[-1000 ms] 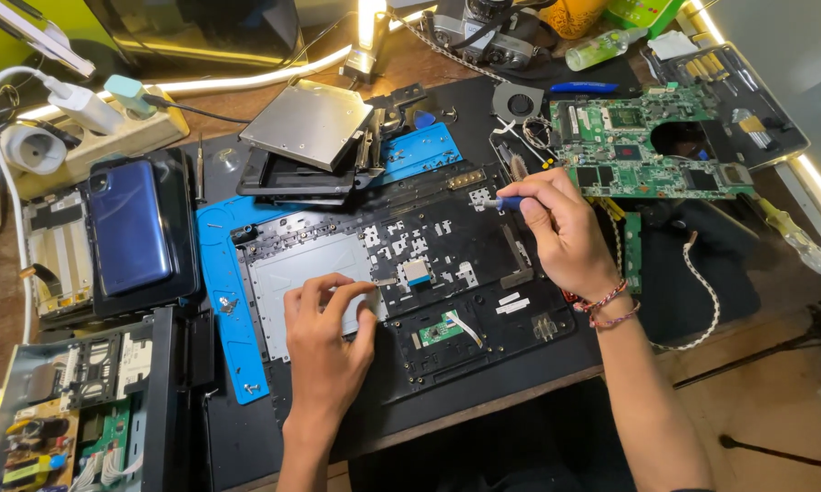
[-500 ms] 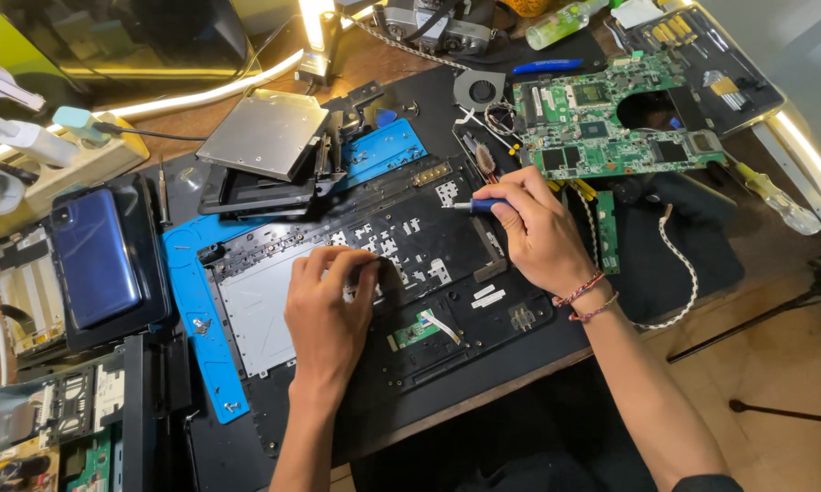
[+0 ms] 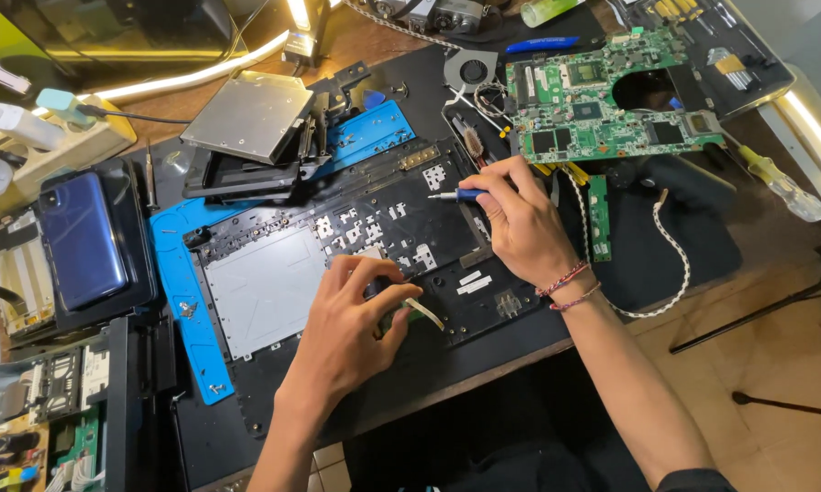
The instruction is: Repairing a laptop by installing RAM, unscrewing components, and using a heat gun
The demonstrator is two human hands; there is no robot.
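An opened black laptop base (image 3: 428,228) lies upside down on a blue mat (image 3: 178,301), its silver plate (image 3: 265,287) exposed. My left hand (image 3: 342,337) rests on the base's front part, its fingers pinching a small green board with a pale ribbon cable (image 3: 426,312). My right hand (image 3: 515,219) grips a blue-handled screwdriver (image 3: 456,194), with the tip pointing left over the base's upper middle.
A green motherboard (image 3: 601,105) lies at the back right, with a fan (image 3: 471,68) beside it. A silver optical drive (image 3: 251,114) sits behind the base. A blue phone (image 3: 82,241) lies on the left, a yellow-handled screwdriver (image 3: 775,182) on the right, and circuit boards (image 3: 37,437) at the lower left.
My left hand has slid right from the silver plate to the small green board and pinched it. My right hand has barely moved and keeps the screwdriver. The camera view has shifted.
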